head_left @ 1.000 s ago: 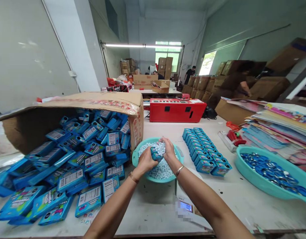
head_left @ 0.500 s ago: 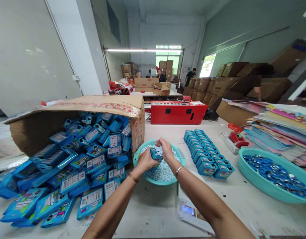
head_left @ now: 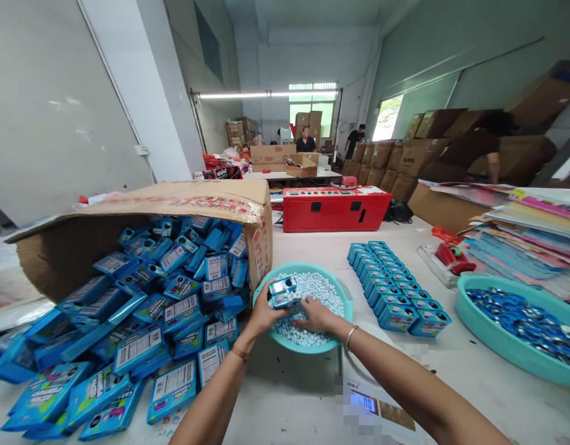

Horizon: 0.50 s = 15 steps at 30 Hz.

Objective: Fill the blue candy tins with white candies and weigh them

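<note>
My left hand (head_left: 263, 314) grips a small blue candy box (head_left: 283, 299) by its side and holds it tilted over a turquoise basin (head_left: 347, 309). Pale pieces show at the box's upper face. Small white-blue candies (head_left: 319, 285) fill much of the basin. My right hand (head_left: 318, 315) is down among them beside the box, thumb and forefinger apart. Its other fingertips are partly hidden by the candies. Under my right forearm lies a white digital scale (head_left: 359, 358) with a lit display.
Left, a tipped carton (head_left: 206, 196) spills many blue boxes (head_left: 139, 346). To the right stand rows of blue boxes (head_left: 396, 309) and a turquoise tub (head_left: 470, 337) of blue-and-silver lids. Behind are a red machine (head_left: 336, 213), a tape dispenser (head_left: 454, 258) and stacked printed sheets (head_left: 521, 228). Other people work farther back.
My right hand has come down from above the box into the candies. My left hand has shifted slightly left and tilted the box, which now shows its upper face.
</note>
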{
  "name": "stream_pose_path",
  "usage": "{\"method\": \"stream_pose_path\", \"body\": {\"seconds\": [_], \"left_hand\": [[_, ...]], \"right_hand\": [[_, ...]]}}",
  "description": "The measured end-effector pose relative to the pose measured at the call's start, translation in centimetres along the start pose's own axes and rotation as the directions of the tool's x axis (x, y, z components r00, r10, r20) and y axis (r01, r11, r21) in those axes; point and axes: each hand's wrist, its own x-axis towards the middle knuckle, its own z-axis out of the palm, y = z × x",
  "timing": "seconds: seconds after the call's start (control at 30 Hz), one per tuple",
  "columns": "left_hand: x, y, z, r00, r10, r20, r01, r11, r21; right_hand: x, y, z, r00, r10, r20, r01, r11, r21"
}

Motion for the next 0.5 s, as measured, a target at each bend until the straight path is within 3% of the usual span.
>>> {"method": "stream_pose_path", "body": {"seconds": [0.1,0.23,0.37,0.5], "left_hand": [[0.5,0.2,0.3,0.999,-0.043,-0.001,0.043,0.998,0.043],[0.9,0.9,0.1,0.995,-0.082,0.049,0.075,0.987,0.144],[1.2,2.6,0.0,0.988,-0.107,0.114,0.067,0.948,0.312],[1.7,4.8,0.8,0.981,-0.094,0.171,0.007,0.893,0.45]], "right_hand": [[0.6,-0.2,0.5,0.995,0.056,-0.077,-0.038,0.975,0.219],[2.1,0.3,-1.2,0.984,0.14,-0.113,-0.069,0.872,0.485],[3.3,0.0,-2.9,0.961,0.207,-0.184,0.003,0.656,0.755],[4.1,-1.8,-3.0,0.934,0.221,-0.28,0.169,0.417,0.893]]}}
